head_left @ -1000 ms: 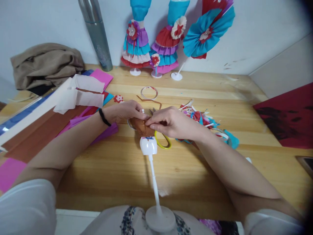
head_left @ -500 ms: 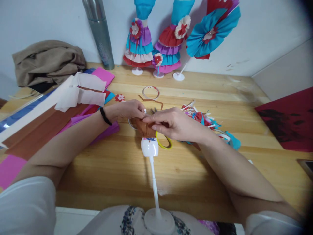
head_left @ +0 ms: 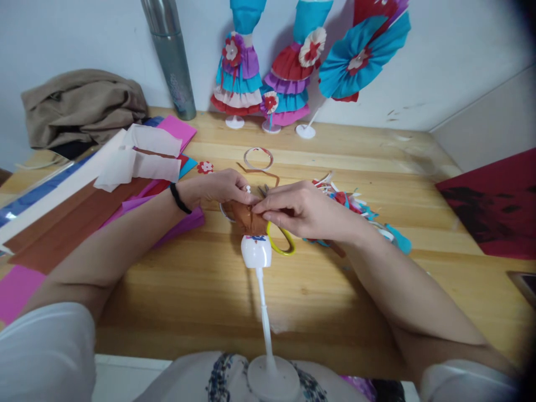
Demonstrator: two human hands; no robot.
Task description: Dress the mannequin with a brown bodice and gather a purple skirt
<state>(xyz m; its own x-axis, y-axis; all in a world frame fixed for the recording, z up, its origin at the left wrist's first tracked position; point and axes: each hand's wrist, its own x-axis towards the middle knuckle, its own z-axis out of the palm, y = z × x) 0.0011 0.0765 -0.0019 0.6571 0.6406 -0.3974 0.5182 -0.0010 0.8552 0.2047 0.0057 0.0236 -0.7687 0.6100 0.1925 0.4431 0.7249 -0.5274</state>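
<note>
A small white mannequin (head_left: 256, 251) on a stand lies tilted over the table edge, its round base (head_left: 274, 379) against my body. Brown crepe paper (head_left: 249, 219) wraps its upper part. My left hand (head_left: 224, 187) is closed, pinching the paper's upper edge just below the white neck knob (head_left: 248, 188). From the other side my right hand (head_left: 299, 209) pinches the same paper, thumb and forefinger together, beside the left fingertips. Yellow-handled scissors (head_left: 287, 245) lie beneath and beside the right hand, partly hidden.
Brown paper sheets (head_left: 79, 215) and other coloured paper lie at the left. Paper scraps (head_left: 354, 206) are heaped at right. Behind stand several dressed paper figures (head_left: 237, 84) and a flask (head_left: 178, 78). A ring of tape (head_left: 258, 159) and small paper flower (head_left: 205, 167) lie between.
My right fingertips have shifted slightly right and down along the brown paper, showing more of its upper edge. My left hand and the mannequin have barely moved.
</note>
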